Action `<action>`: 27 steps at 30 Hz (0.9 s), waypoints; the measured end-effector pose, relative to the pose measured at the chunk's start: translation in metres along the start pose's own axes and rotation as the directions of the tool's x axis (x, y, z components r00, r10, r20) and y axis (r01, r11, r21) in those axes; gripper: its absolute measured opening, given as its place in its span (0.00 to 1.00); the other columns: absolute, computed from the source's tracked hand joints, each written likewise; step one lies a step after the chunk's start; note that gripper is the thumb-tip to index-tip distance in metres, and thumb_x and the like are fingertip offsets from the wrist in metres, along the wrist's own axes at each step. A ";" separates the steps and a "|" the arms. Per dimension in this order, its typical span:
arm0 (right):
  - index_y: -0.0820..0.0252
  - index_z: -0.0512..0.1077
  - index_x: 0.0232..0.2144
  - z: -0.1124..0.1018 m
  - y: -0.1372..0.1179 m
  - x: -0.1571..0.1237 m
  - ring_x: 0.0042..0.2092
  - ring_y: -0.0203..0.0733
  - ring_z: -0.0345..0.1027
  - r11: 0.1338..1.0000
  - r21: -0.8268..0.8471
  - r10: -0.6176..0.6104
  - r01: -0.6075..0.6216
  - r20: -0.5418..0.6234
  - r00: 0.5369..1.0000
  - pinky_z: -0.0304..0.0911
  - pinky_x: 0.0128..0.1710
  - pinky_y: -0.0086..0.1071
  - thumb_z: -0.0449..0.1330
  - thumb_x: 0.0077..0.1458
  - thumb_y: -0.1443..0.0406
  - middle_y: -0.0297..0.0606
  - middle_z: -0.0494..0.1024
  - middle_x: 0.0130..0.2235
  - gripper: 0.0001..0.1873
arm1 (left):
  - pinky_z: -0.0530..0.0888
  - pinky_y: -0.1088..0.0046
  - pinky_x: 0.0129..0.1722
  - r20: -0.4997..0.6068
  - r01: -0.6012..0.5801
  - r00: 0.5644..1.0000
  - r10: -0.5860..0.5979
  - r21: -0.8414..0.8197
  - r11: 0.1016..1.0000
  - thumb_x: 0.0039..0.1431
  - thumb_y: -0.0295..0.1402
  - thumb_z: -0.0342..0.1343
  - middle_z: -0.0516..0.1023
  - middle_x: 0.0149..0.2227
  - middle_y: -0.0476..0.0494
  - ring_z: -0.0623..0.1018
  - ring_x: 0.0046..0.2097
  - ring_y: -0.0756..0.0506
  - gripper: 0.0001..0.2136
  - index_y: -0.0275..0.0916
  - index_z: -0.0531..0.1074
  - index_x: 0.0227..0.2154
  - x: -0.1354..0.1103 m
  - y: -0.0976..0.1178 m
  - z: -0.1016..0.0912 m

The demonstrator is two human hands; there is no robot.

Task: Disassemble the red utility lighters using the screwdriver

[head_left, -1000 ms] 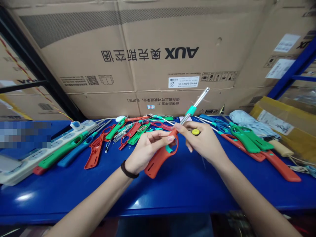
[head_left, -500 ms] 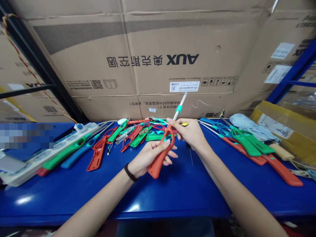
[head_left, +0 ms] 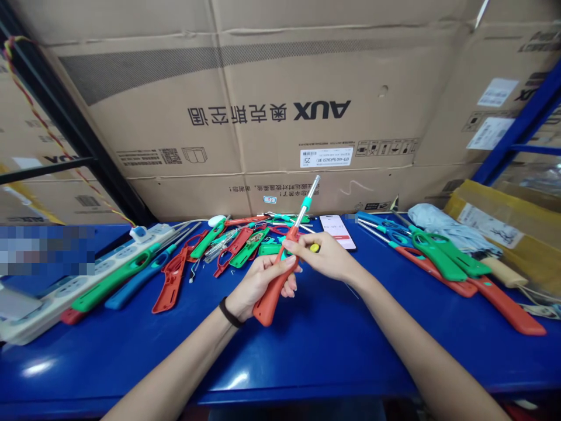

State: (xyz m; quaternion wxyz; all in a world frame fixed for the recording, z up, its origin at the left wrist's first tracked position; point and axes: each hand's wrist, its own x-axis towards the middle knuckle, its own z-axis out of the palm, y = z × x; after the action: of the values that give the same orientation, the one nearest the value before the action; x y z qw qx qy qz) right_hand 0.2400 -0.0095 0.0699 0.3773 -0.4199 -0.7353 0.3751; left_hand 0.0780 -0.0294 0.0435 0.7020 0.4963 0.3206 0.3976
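Observation:
A red long-necked gas lighter is held slantwise over the table, its metal tube with a green collar pointing up and away. My left hand is wrapped around the handle, thumb on top near the loop. With its thumb and fingers, my right hand pinches the lighter at the front of the loop. A screwdriver with a yellow-ended handle is also tucked in the right hand; its thin shaft shows below the wrist, and the hand hides most of the handle.
Behind the hands lie several red and green lighter shell halves. A phone lies near the carton. At left, assembled lighters lean by a white power strip. More lighters, a cloth and a yellow package are at right.
The lighter and both hands have shifted slightly left and down. My right hand has turned and closed in on the loop, and the phone behind it now shows.

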 end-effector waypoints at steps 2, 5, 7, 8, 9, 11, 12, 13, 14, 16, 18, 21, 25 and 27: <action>0.61 0.64 0.15 -0.001 0.000 0.000 0.19 0.27 0.51 0.999 0.044 -0.017 0.013 0.105 0.994 0.47 0.19 0.25 0.55 0.55 0.53 0.27 0.63 0.16 0.23 | 0.69 0.85 0.18 0.008 0.017 1.000 -0.017 0.012 1.000 0.45 0.43 0.65 0.74 0.18 0.47 0.72 0.18 0.54 0.18 0.30 0.74 0.27 -0.001 0.000 0.000; 0.61 0.64 0.16 -0.003 0.000 -0.001 0.14 0.25 0.46 0.986 0.108 0.105 -0.124 0.166 0.981 0.42 0.14 0.24 0.57 0.53 0.52 0.24 0.58 0.13 0.22 | 0.70 0.85 0.18 0.007 0.040 0.999 -0.040 0.021 0.999 0.46 0.43 0.64 0.74 0.18 0.47 0.72 0.18 0.54 0.18 0.30 0.74 0.28 -0.002 0.000 0.000; 0.61 0.65 0.16 -0.002 0.000 -0.002 0.12 0.24 0.44 0.960 0.167 0.190 -0.225 0.200 0.961 0.39 0.12 0.24 0.59 0.51 0.52 0.23 0.57 0.12 0.22 | 0.70 0.85 0.19 0.012 0.053 0.999 -0.053 0.019 0.998 0.46 0.43 0.64 0.75 0.18 0.47 0.73 0.18 0.54 0.18 0.30 0.74 0.27 -0.002 -0.001 0.000; 0.61 0.65 0.17 -0.002 -0.001 -0.003 0.12 0.24 0.43 0.944 0.200 0.219 -0.261 0.212 0.953 0.38 0.11 0.23 0.60 0.50 0.52 0.22 0.57 0.12 0.21 | 0.71 0.85 0.19 0.013 0.060 0.998 -0.061 0.017 0.998 0.47 0.44 0.64 0.75 0.18 0.46 0.73 0.18 0.54 0.18 0.30 0.74 0.27 -0.002 -0.001 0.000; 0.61 0.65 0.18 -0.001 -0.001 -0.004 0.12 0.24 0.43 0.929 0.233 0.239 -0.287 0.214 0.947 0.38 0.10 0.23 0.61 0.49 0.52 0.22 0.58 0.12 0.20 | 0.71 0.84 0.19 0.012 0.067 0.998 -0.067 0.011 0.998 0.47 0.44 0.64 0.75 0.18 0.46 0.74 0.18 0.54 0.18 0.30 0.74 0.27 -0.002 -0.002 -0.001; 0.61 0.65 0.18 0.002 -0.003 -0.005 0.12 0.23 0.42 0.897 0.304 0.269 -0.321 0.201 0.942 0.38 0.10 0.22 0.63 0.47 0.53 0.21 0.57 0.12 0.20 | 0.72 0.84 0.19 0.010 0.077 0.997 -0.077 -0.012 0.997 0.46 0.44 0.64 0.76 0.19 0.46 0.74 0.19 0.53 0.18 0.30 0.73 0.27 -0.001 -0.003 -0.001; 0.61 0.65 0.19 0.003 -0.004 -0.005 0.11 0.23 0.42 0.883 0.335 0.278 -0.330 0.195 0.941 0.38 0.10 0.21 0.63 0.46 0.53 0.21 0.57 0.12 0.19 | 0.72 0.84 0.19 0.008 0.082 0.997 -0.082 -0.025 0.996 0.46 0.43 0.64 0.76 0.19 0.46 0.74 0.19 0.53 0.18 0.30 0.73 0.27 0.000 -0.003 -0.001; 0.61 0.65 0.19 0.003 -0.004 -0.005 0.11 0.23 0.42 0.871 0.360 0.282 -0.335 0.191 0.940 0.39 0.10 0.21 0.64 0.46 0.53 0.21 0.57 0.11 0.19 | 0.72 0.85 0.19 0.002 0.087 0.996 -0.087 -0.038 0.996 0.46 0.43 0.65 0.76 0.19 0.46 0.75 0.19 0.53 0.18 0.30 0.73 0.28 0.001 -0.003 0.000; 0.61 0.65 0.20 0.003 -0.004 -0.005 0.11 0.23 0.42 0.861 0.380 0.284 -0.338 0.192 0.939 0.39 0.09 0.21 0.64 0.46 0.53 0.21 0.57 0.11 0.19 | 0.73 0.85 0.20 -0.006 0.093 0.996 -0.093 -0.047 0.995 0.46 0.43 0.65 0.76 0.20 0.46 0.75 0.19 0.53 0.18 0.30 0.73 0.29 0.002 -0.003 0.001; 0.61 0.66 0.20 0.001 -0.003 -0.004 0.11 0.23 0.41 0.846 0.407 0.291 -0.345 0.191 0.938 0.39 0.09 0.20 0.63 0.47 0.53 0.21 0.57 0.11 0.18 | 0.73 0.84 0.20 -0.013 0.120 0.993 -0.121 -0.049 0.992 0.47 0.45 0.64 0.77 0.21 0.46 0.76 0.20 0.53 0.19 0.31 0.74 0.30 0.002 -0.003 0.004; 0.61 0.66 0.20 -0.004 -0.001 -0.002 0.11 0.23 0.41 0.828 0.436 0.315 -0.352 0.159 0.936 0.39 0.09 0.20 0.62 0.48 0.54 0.20 0.56 0.10 0.17 | 0.73 0.83 0.19 0.011 0.166 0.986 -0.166 -0.033 0.986 0.49 0.48 0.61 0.77 0.21 0.45 0.75 0.19 0.52 0.21 0.31 0.74 0.31 0.001 -0.002 0.006; 0.60 0.62 0.17 -0.012 0.002 0.000 0.11 0.23 0.41 0.787 0.502 0.369 -0.358 0.083 0.926 0.39 0.09 0.20 0.63 0.48 0.55 0.20 0.52 0.09 0.19 | 0.69 0.84 0.14 0.077 0.205 0.976 -0.205 0.003 0.979 0.50 0.53 0.57 0.77 0.20 0.42 0.75 0.17 0.51 0.24 0.30 0.75 0.29 -0.002 -0.001 0.005; 0.59 0.59 0.16 -0.014 0.002 0.000 0.11 0.23 0.42 0.762 0.531 0.405 -0.371 0.057 0.913 0.40 0.09 0.19 0.61 0.51 0.57 0.21 0.53 0.08 0.20 | 0.64 0.86 0.10 0.092 0.156 0.983 -0.159 0.038 0.987 0.49 0.52 0.58 0.77 0.17 0.42 0.74 0.16 0.51 0.24 0.30 0.74 0.25 -0.004 -0.001 0.002; 0.59 0.60 0.16 -0.013 0.000 -0.001 0.11 0.23 0.41 0.760 0.533 0.406 -0.372 0.059 0.912 0.40 0.09 0.19 0.60 0.51 0.58 0.21 0.53 0.09 0.19 | 0.62 0.86 0.09 0.064 0.125 0.990 -0.129 0.070 0.990 0.50 0.53 0.57 0.75 0.15 0.42 0.73 0.14 0.51 0.25 0.30 0.73 0.22 -0.004 -0.002 0.003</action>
State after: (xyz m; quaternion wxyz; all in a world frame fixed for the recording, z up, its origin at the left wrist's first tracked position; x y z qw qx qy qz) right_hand 0.2517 -0.0069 0.0755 0.4146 -0.4528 -0.4867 0.6214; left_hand 0.0790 -0.0343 0.0427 0.7198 0.5109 0.3404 0.3241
